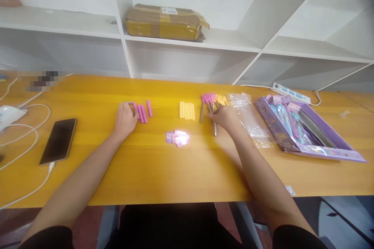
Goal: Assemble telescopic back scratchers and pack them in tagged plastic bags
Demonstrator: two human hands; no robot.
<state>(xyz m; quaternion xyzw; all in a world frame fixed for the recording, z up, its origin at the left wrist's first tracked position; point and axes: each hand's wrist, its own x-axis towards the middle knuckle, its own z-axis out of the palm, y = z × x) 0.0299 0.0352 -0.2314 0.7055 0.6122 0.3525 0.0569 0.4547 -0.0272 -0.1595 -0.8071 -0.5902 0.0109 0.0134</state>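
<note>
Black sleeve (48,238), left hand (125,118) at pink tubes (144,114), long axes away-left

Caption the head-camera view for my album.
Left hand at the pink sticks, right hand at the metal rods, yellow sticks between.

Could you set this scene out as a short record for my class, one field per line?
Left hand: fingertips of the left hand at the pink sticks; grip unclear
Right hand: the right hand at metal-shafted pieces with pink or yellow tops; grip unclear
Between hands: yellow sticks side by side; overlapping small cards nearer the person
Far left: dark-screened phone, white cable attached
Right: clear plastic wrapping, then open purple box holding packaged items
Shelf: taped cardboard box
</note>
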